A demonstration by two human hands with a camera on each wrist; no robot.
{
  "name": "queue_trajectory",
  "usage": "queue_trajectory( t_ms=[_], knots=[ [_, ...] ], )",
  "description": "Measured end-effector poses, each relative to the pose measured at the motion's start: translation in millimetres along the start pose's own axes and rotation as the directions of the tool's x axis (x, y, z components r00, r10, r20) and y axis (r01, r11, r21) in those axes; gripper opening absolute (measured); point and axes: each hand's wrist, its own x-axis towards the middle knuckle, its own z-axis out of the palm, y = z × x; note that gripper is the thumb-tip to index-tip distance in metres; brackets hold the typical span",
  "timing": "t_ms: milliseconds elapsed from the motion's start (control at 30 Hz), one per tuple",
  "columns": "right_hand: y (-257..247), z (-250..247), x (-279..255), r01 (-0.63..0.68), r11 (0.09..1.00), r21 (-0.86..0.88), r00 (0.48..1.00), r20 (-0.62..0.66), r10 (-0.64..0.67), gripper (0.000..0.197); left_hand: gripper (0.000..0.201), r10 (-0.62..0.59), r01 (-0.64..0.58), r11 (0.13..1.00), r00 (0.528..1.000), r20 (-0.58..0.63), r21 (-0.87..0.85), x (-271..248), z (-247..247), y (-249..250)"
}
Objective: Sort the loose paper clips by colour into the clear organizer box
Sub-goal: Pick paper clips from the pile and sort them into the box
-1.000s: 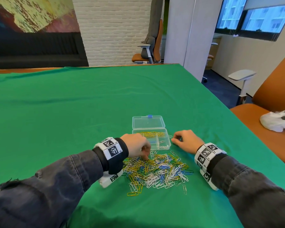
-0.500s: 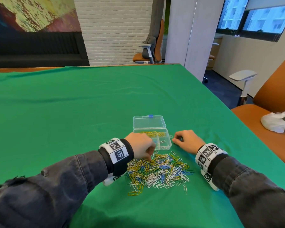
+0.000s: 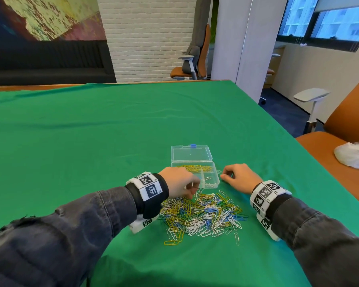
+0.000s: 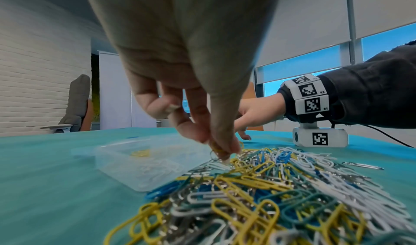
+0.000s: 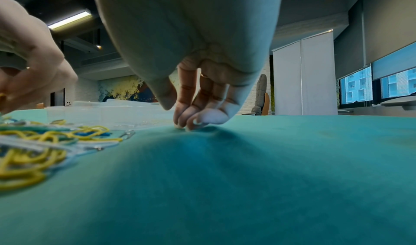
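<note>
A mixed pile of paper clips (image 3: 203,216) in yellow, white, blue, green and silver lies on the green cloth. Just beyond it stands the clear organizer box (image 3: 214,182) with its lid (image 3: 191,153) folded back. Yellow clips (image 3: 195,168) fill its far compartment and a few silver ones lie in a near compartment. My left hand (image 3: 192,193) is at the pile's far edge, and there it pinches a yellow clip (image 4: 216,148) between thumb and fingertip. My right hand (image 3: 223,177) rests beside the box's right end, its fingertips (image 5: 191,122) loosely curled on the cloth, holding nothing that I can see.
One silver clip (image 3: 237,238) lies apart at the pile's near right. The table's right edge runs close to my right arm. Beyond it stands an orange chair with a white plastic bag (image 3: 354,155) on its seat. Green cloth (image 3: 91,141) stretches far to the left and back.
My left hand has crept to the right along the pile's far edge, toward the box. The right hand has stayed where it was.
</note>
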Motion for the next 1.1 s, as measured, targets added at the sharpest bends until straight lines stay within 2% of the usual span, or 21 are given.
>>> queue_trajectory(
  t_ms=[233, 367, 500, 600, 800, 967, 1100],
  knots=[
    [-1, 0, 0, -0.001, 1.000, 0.001, 1.000, 0.004, 0.001, 0.021, 0.009, 0.000, 0.000, 1.000, 1.000, 0.001, 0.006, -4, -4, -7],
    [-2, -1, -1, 0.004, 1.000, -0.003, 1.000, 0.003, -0.004, 0.021, 0.007, 0.062, -0.059, 0.997, 0.997, -0.042, 0.055, -8, -7, -9],
    [-1, 0, -1, 0.003, 1.000, 0.003, 1.000, 0.006, -0.003, 0.021, 0.008, 0.181, -0.182, 0.980, 0.983, 0.018, 0.078, -9, -8, -11],
    [-2, -1, -1, 0.004, 1.000, -0.009, 1.000, -0.003, -0.004, 0.020, 0.018, 0.240, -0.245, 0.963, 0.969, 0.060, 0.111, -7, -7, -9],
    [-1, 0, -1, -0.001, 1.000, -0.009, 1.000, -0.003, 0.001, 0.018, 0.020, 0.279, -0.294, 0.950, 0.950, 0.144, 0.102, 0, -6, -10],
    [-1, 0, -1, 0.005, 1.000, -0.004, 1.000, -0.001, -0.005, 0.018, 0.021, 0.260, -0.287, 0.954, 0.938, 0.230, 0.092, 5, 0, -7],
    [-1, -1, -1, 0.006, 1.000, -0.002, 1.000, 0.003, -0.006, 0.018, 0.019, 0.255, -0.283, 0.954, 0.938, 0.236, 0.094, 7, 4, -6]
  ],
)
